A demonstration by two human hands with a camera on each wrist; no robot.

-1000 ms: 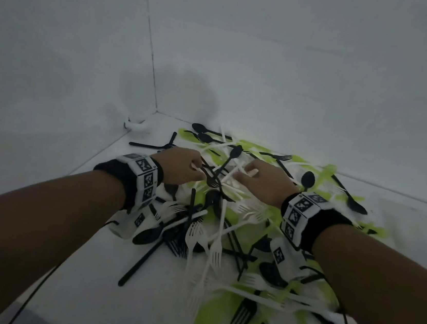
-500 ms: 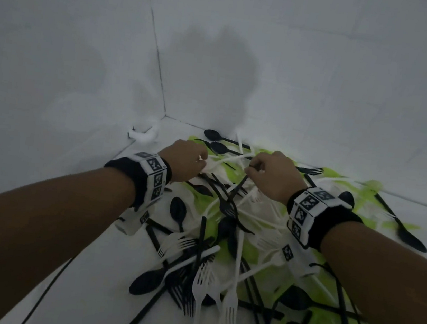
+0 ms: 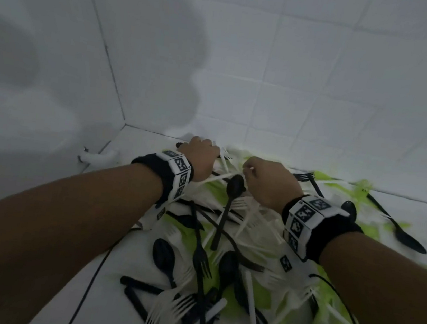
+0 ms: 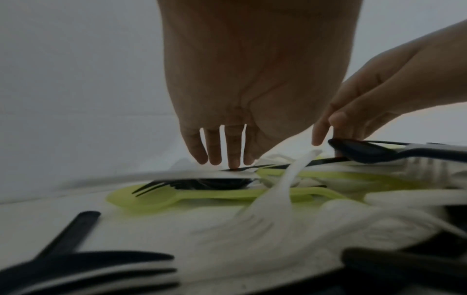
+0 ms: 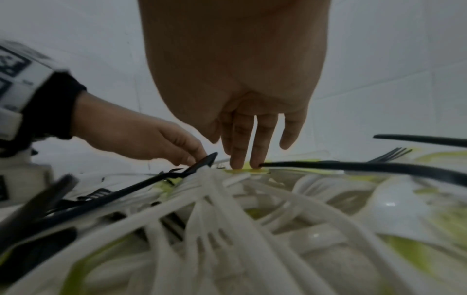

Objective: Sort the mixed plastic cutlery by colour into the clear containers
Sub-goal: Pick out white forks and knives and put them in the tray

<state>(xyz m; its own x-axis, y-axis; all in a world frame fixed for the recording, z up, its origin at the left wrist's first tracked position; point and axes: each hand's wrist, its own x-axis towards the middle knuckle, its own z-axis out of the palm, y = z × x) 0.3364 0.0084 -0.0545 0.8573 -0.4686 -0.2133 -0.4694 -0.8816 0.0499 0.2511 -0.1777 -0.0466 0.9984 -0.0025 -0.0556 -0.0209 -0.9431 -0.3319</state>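
A: Surface?
B: White counter [image 3: 34, 253], meeting white tiled walls [image 3: 324, 81] at a far-left corner.

A: The cutlery?
B: Heap of mixed black, white and lime-green plastic cutlery [image 3: 223, 270], spreading from the far edge by the wall down toward the near right. No clear containers in sight.

A: Left hand?
B: Left hand [image 3: 202, 157] at the far end of the heap, near the wall. Left wrist view: fingers [image 4: 233, 147] straight, pointing down, tips touching white and black pieces over a lime-green plastic spoon [image 4: 177, 196]. Grip released, nothing enclosed.

A: Right hand?
B: Right hand [image 3: 271, 185] just beside the left, apart from it. Right wrist view: fingers [image 5: 255, 139] extended down, two tips pressing onto a green piece beside a black plastic handle [image 5: 366, 166]. Grip released too.

A: Anything else?
B: Black plastic spoon [image 3: 230, 204] lies atop the heap between the wrists. Both wrists wear black bands with white marker tags [image 3: 305, 219].
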